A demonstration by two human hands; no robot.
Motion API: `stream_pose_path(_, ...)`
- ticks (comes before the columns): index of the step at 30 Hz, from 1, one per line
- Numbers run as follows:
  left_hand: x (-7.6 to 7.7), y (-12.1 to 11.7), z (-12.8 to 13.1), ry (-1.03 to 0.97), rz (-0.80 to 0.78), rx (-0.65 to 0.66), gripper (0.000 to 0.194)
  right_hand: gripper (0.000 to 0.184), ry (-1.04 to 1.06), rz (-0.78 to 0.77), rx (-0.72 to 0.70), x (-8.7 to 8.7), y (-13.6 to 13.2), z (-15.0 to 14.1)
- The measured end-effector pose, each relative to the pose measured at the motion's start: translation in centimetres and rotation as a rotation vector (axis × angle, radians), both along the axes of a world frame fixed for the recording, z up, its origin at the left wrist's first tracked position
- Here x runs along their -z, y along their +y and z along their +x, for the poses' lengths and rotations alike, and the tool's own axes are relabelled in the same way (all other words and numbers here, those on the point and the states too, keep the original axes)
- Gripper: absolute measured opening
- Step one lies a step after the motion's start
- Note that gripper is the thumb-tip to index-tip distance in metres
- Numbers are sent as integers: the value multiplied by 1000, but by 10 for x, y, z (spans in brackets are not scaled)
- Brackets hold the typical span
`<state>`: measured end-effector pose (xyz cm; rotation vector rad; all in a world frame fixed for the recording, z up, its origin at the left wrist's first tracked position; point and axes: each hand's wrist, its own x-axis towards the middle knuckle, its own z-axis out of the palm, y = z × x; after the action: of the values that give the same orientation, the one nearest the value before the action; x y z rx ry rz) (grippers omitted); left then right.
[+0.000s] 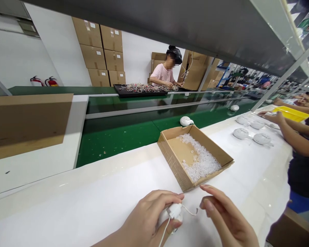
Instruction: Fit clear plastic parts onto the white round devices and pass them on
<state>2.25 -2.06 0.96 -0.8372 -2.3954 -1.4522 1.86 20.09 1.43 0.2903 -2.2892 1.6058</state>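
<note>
Close to the table's near edge, my left hand [154, 212] is closed around a white plastic part with a cord [174, 210]. A thin white wire sticks out of the part to the right and ends in a dark tip. More white cord hangs down from it toward me. My right hand [225, 219] hovers just right of the wire's end, thumb and fingers apart, with nothing visible between them. Just beyond both hands sits a shallow cardboard box [173, 161] holding many small clear plastic rings [202, 161].
A green conveyor belt [118, 140] runs behind the white table [92, 192], with a white perforated housing [186, 121] on it. More such housings [262, 138] lie at right near a co-worker's arm [296, 137]. Overhead hangs a grey shelf [195, 34]. Across the belt, a person handles wires in a black tray [141, 94].
</note>
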Motion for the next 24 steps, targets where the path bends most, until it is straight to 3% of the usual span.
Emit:
stream_pose_path(2, 2, 1, -1, 1, 18, 0, 25, 19, 121, 149, 51, -11, 16, -16)
stream_pose_path(4, 1, 1, -1, -15, 18, -10, 22, 19, 142, 392, 62, -27, 29, -44)
stream_pose_path(6, -1, 1, -3, -36, -19, -34, 22, 27, 30, 699, -20, -41, 36, -82)
stream_pose_path(9, 0, 1, -5, 6, -109, -74, 30, 22, -111, 937, -156, -52, 37, -143)
stream_pose_path(11, 4, 0, -7, 95, -159, -86, 36, 17, -153, 1038, -202, -50, 35, -175)
stream_pose_path(14, 7, -2, -9, 177, -195, -79, 36, 20, -191, 1166, -255, -40, 34, -199)
stream_pose_path(18, 2, -4, -8, 80, -149, -66, 30, 21, -191, 1245, -307, -30, 37, -201)
stream_pose_path(24, -3, -3, -6, -164, -30, -193, 25, 20, -168, 1215, -339, -29, 40, -200)
